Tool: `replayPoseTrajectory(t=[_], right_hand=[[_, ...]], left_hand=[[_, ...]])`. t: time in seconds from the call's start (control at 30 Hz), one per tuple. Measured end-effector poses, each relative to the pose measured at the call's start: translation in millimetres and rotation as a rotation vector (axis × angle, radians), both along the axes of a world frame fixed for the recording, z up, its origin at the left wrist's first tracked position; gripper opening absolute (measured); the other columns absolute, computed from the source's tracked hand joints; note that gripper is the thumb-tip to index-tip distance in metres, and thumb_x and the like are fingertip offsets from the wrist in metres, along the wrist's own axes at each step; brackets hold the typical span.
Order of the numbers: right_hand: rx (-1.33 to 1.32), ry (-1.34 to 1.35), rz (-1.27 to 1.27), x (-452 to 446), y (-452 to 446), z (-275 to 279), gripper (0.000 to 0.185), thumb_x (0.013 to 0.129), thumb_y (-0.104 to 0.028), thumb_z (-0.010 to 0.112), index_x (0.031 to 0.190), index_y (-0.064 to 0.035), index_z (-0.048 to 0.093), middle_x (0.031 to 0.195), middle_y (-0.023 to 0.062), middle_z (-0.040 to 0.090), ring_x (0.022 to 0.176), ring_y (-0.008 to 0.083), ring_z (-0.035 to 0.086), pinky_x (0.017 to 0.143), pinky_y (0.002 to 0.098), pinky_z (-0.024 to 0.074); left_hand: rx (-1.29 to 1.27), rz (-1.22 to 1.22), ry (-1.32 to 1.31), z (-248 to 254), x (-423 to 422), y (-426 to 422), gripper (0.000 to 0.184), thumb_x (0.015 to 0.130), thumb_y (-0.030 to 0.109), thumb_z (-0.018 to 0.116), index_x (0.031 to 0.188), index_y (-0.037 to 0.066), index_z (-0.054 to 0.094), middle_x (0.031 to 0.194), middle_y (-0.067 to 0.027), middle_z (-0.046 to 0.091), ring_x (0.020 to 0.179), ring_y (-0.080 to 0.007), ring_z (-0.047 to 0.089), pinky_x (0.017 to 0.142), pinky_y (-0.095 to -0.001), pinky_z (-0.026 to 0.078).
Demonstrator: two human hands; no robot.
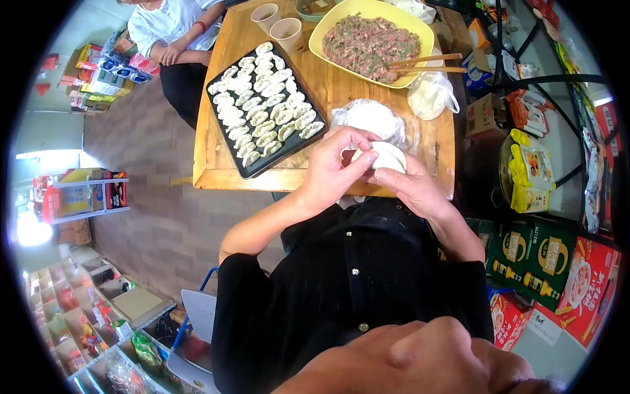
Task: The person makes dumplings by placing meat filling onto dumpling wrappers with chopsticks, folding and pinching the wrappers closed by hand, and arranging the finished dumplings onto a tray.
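Round white dumpling wrappers [388,157], apparently more than one layer, are held over the table's near edge. My left hand [336,161] pinches their left edge between thumb and curled fingers. From the right, my right hand [420,188] grips them with its thumb on top; its other fingers are mostly hidden below. Just beyond my hands lies a stack of wrappers [369,119] in clear plastic. Left of them, a black tray [248,172] holds rows of folded dumplings [266,125]. A yellow bowl [319,41] of minced filling [369,46] stands farther back.
Two chopsticks [433,63] rest across the bowl's right rim. A plastic bag [430,98] with something pale stands at the wooden table's [213,178] right side. Two paper cups [287,31] are behind the tray. Another person [174,33] sits at the far left; packaged goods [531,171] line the right.
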State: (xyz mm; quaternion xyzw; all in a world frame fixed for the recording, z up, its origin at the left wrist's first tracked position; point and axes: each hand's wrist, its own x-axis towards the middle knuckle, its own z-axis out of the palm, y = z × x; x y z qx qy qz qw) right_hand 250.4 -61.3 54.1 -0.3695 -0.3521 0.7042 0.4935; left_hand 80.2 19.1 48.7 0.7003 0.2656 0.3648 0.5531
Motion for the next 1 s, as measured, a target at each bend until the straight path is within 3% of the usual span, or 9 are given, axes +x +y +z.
replayPoseTrajectory(t=[0.1, 0.23, 0.3, 0.33, 0.4, 0.5, 0.63, 0.83, 1.0], right_hand=[[-0.006, 0.011, -0.02, -0.7, -1.2, -3.3, 0.041, 0.098, -0.019, 0.055, 0.132, 0.0022, 0.046, 0.123, 0.007, 0.056, 0.111, 0.0153, 0.056, 0.097, 0.0303, 0.0462], [-0.01, 0.007, -0.013, 1.4, -3.3, -6.5, 0.037, 0.1, -0.02, 0.05, 0.13, 0.0021, 0.049, 0.119, 0.0068, 0.058, 0.106, 0.0139, 0.057, 0.094, 0.029, 0.0464], [0.02, -0.052, -0.008, 2.7, -4.1, -4.1, 0.036, 0.101, -0.02, 0.05, 0.128, 0.0024, 0.051, 0.118, 0.0065, 0.059, 0.106, 0.0135, 0.057, 0.093, 0.0288, 0.0462], [0.054, -0.114, -0.005, 3.4, -4.3, -2.4, 0.035, 0.101, -0.021, 0.05, 0.126, 0.0027, 0.053, 0.116, 0.0062, 0.06, 0.105, 0.0131, 0.056, 0.093, 0.0286, 0.0459], [0.025, -0.147, 0.006, 4.0, -4.6, -0.3, 0.034, 0.101, -0.02, 0.05, 0.125, 0.0029, 0.054, 0.115, 0.0059, 0.06, 0.105, 0.0127, 0.056, 0.093, 0.0283, 0.0455], [0.011, -0.184, -0.017, 3.7, -5.8, 4.2, 0.031, 0.101, -0.019, 0.05, 0.122, 0.0029, 0.056, 0.111, 0.0033, 0.061, 0.103, 0.01, 0.054, 0.09, 0.0265, 0.0445], [0.02, -0.218, 0.027, 9.0, -13.9, 8.2, 0.03, 0.101, -0.019, 0.049, 0.12, 0.0033, 0.055, 0.106, 0.0018, 0.06, 0.097, 0.0079, 0.052, 0.085, 0.0249, 0.043], [0.097, -0.218, -0.004, 1.2, -8.0, 1.0, 0.036, 0.102, -0.019, 0.046, 0.128, 0.005, 0.051, 0.117, 0.0063, 0.059, 0.107, 0.0112, 0.052, 0.095, 0.0274, 0.0414], [0.039, -0.126, 0.062, 1.1, -6.8, -9.8, 0.041, 0.103, -0.025, 0.043, 0.134, 0.0014, 0.047, 0.123, 0.0087, 0.057, 0.116, 0.014, 0.052, 0.095, 0.0279, 0.0416]], left_hand=[[-0.146, 0.057, -0.154, 0.5, 7.6, -8.9, 0.011, 0.086, 0.005, 0.067, 0.089, 0.004, 0.056, 0.099, -0.0078, 0.064, 0.09, -0.011, 0.057, 0.063, -0.0217, 0.046], [-0.251, 0.084, -0.178, -11.4, 10.4, -14.2, 0.011, 0.085, 0.005, 0.067, 0.089, 0.005, 0.056, 0.099, -0.0075, 0.064, 0.09, -0.0123, 0.057, 0.064, -0.0216, 0.047], [-0.163, 0.119, -0.168, -12.4, 10.7, -16.7, 0.012, 0.083, 0.004, 0.068, 0.087, 0.006, 0.057, 0.098, -0.0075, 0.064, 0.09, -0.0153, 0.059, 0.078, -0.0293, 0.049], [-0.162, 0.121, -0.167, -13.1, 10.5, -15.8, 0.012, 0.083, 0.004, 0.068, 0.087, 0.006, 0.057, 0.098, -0.0075, 0.064, 0.09, -0.0153, 0.059, 0.078, -0.0293, 0.049], [0.249, 0.142, -0.115, -14.0, 8.8, -8.3, 0.013, 0.081, 0.004, 0.069, 0.085, 0.008, 0.058, 0.097, -0.0071, 0.065, 0.091, -0.019, 0.06, 0.096, -0.0412, 0.043], [0.241, 0.15, -0.162, -15.9, 11.5, -8.9, 0.015, 0.078, 0.003, 0.071, 0.084, 0.009, 0.058, 0.094, -0.0066, 0.065, 0.092, -0.0209, 0.061, 0.106, -0.0488, 0.033], [0.215, 0.13, -0.156, -6.6, 11.6, -11.0, 0.018, 0.075, 0.003, 0.074, 0.085, 0.009, 0.06, 0.089, -0.0057, 0.065, 0.09, -0.0198, 0.061, 0.106, -0.0491, 0.034], [0.12, 0.159, -0.212, -11.3, 8.0, -16.7, 0.023, 0.08, 0.001, 0.071, 0.096, 0.008, 0.056, 0.089, -0.0014, 0.061, 0.088, -0.0151, 0.059, 0.11, -0.0447, 0.03], [-0.064, 0.264, -0.369, 1.7, 4.8, -21.7, 0.023, 0.082, 0.007, 0.069, 0.103, 0.006, 0.058, 0.101, -0.007, 0.06, 0.098, -0.0206, 0.056, 0.099, -0.0396, 0.039]])
